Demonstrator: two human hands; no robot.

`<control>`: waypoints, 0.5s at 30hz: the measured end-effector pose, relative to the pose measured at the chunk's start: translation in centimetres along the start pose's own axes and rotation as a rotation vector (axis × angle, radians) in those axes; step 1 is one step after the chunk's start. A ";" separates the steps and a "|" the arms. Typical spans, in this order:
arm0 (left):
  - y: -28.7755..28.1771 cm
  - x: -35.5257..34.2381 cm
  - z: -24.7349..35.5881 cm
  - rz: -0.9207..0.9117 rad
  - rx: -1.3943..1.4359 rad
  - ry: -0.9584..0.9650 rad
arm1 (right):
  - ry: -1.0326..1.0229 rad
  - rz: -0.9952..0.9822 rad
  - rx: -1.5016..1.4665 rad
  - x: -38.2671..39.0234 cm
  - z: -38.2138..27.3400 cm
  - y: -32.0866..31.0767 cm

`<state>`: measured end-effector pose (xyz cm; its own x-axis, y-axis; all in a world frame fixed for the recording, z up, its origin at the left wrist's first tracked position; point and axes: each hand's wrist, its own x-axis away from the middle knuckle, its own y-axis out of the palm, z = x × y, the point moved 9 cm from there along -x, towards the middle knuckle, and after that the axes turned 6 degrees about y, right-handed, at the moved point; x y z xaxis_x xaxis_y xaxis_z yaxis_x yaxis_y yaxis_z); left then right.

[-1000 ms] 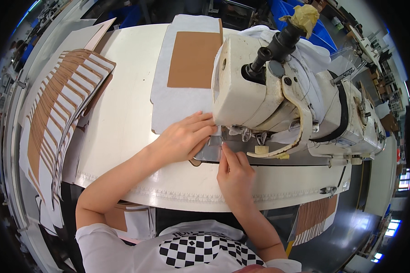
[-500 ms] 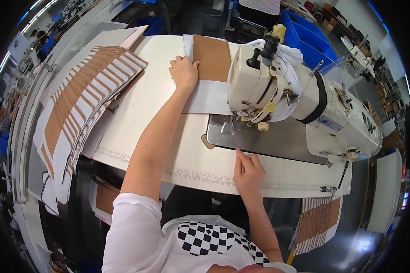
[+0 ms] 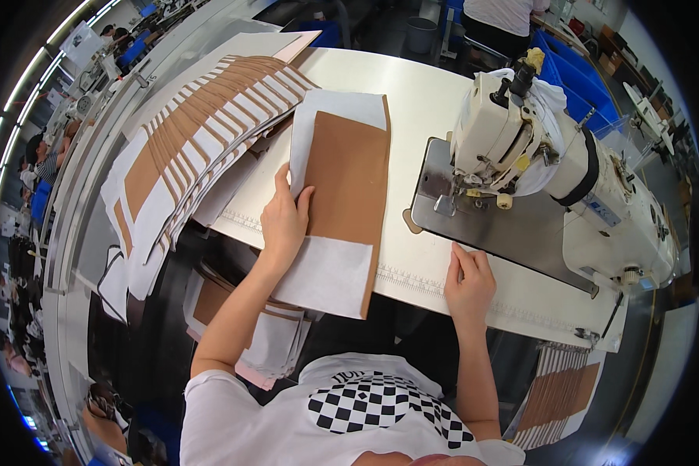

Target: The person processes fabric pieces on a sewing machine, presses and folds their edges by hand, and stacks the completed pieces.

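Note:
My left hand (image 3: 285,225) grips the left edge of a brown and white fabric panel (image 3: 348,175), thumb over its top. The panel lies partly on the white sewing table (image 3: 412,93), and its near end hangs past the front edge. A white sewing machine (image 3: 481,132) stands to the right, apart from the panel, with a metal bed plate (image 3: 474,217) under its needle area. Just in front of that plate, my right hand (image 3: 470,289) is closed in a pinch near the table edge; whatever is between its fingertips, if anything, is too small to see.
Overlapping brown and white panels (image 3: 202,132) fan out at the left. More panels (image 3: 276,342) sit below the table's front edge, and another bundle (image 3: 555,396) hangs at the lower right. Blue bins (image 3: 575,78) and a person (image 3: 499,23) are behind the machine.
My left hand has drawn the panel from beside the machine leftward and toward me, over the table's front edge. The right hand stays pinched near the bed plate. The view has shifted left.

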<state>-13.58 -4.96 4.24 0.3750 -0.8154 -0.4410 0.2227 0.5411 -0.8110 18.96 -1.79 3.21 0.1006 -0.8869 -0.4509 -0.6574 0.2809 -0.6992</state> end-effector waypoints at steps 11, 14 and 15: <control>-0.1 3.5 12.8 -0.364 0.113 0.509 | -0.229 -0.266 0.051 1.2 -3.3 -0.4; 3.2 4.8 15.8 -0.169 0.069 0.851 | -0.360 -0.383 0.097 2.0 -2.6 0.5; 3.8 5.6 16.4 -0.256 0.100 0.794 | -0.412 -0.411 0.138 1.9 -1.8 0.0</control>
<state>4.07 -4.10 5.01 -0.4341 -0.7979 -0.4183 0.3078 0.3051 -0.9012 17.82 -4.10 3.31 0.6258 -0.7253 -0.2869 -0.4029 0.0143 -0.9151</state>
